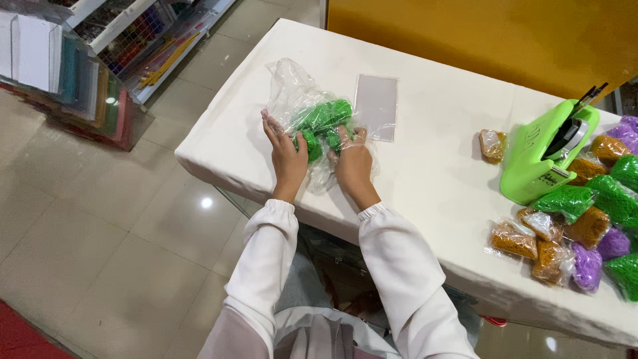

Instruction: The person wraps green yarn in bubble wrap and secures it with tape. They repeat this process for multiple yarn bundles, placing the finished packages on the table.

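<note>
A crumpled clear plastic bag (296, 86) lies on the white-covered table (438, 173), with green netted items (323, 114) inside it. My left hand (286, 156) presses the bag's left side near a small green piece (312, 145). Gripping the bag's right lower part is my right hand (353, 163), fingers partly inside the plastic. Both arms wear white sleeves with gathered cuffs.
A flat empty clear sleeve (376, 106) lies just right of the bag. At the table's right stand a bright green tape dispenser (541, 156) and a pile of bagged green, orange and purple netted items (585, 226). A display shelf (73, 73) stands on the tiled floor at left.
</note>
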